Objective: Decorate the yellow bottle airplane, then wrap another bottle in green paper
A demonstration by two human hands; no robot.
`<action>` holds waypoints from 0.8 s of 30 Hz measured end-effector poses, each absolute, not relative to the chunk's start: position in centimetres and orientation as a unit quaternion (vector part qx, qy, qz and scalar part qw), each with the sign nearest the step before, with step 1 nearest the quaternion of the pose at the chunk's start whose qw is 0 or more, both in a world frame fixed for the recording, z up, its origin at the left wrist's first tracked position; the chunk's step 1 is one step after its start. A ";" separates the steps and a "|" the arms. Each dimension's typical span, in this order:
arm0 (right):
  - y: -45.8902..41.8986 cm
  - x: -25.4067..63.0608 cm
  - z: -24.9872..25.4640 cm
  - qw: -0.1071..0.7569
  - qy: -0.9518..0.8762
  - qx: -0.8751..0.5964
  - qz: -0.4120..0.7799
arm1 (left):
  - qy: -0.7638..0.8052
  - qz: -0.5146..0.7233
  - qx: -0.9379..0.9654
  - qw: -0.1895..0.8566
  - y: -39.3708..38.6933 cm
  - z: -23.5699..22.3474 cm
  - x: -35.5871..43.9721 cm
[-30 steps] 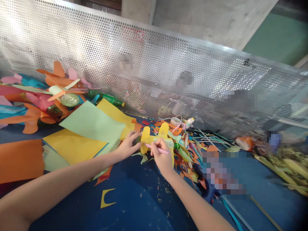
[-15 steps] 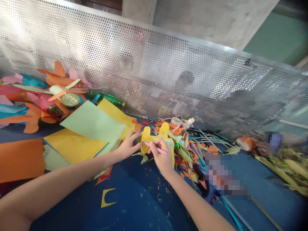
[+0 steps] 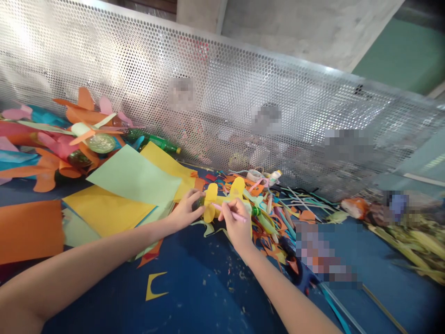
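In the head view a plastic bottle wrapped in yellow paper lies on its side, with rounded yellow paper flaps and a green cap at its right end. My left hand is curled around the dark left end of the bottle, holding it in place. Between the fingers of my right hand is a slim pink pen. Its tip points left and meets the yellow paper, or is very close to it. My right hand hides part of the bottle's middle.
Green, yellow and orange paper sheets lie to the left, with paper-decorated bottles behind. Paper scraps and a white glue bottle are on the right. A perforated metal panel stands at the back. Corn husks lie far right.
My right hand has shifted slightly right, and the pen lies a little flatter across the yellow paper. The left hand and the bottle stay where they were.
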State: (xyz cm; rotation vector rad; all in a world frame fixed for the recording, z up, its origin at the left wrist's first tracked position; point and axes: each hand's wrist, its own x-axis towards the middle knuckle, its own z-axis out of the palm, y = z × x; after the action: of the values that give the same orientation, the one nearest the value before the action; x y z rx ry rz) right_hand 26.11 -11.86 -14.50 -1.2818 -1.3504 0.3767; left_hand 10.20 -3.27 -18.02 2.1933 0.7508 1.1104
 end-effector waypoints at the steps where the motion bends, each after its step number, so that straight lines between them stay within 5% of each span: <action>1: -11.9 26.1 -14.5 0.582 -0.579 -0.548 0.163 | 0.280 0.414 0.819 0.281 -3.3 -18.0 10.2; 24: -12.3 25.9 -14.1 0.569 -0.577 -0.562 0.165 | 0.281 0.415 0.818 0.283 -3.4 -17.9 10.2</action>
State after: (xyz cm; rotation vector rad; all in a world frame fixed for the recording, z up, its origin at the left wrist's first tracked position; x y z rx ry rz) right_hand 25.88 -12.25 -14.12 -1.3203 -1.3561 0.3876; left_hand 10.24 -3.39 -17.88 2.1899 0.7522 1.1109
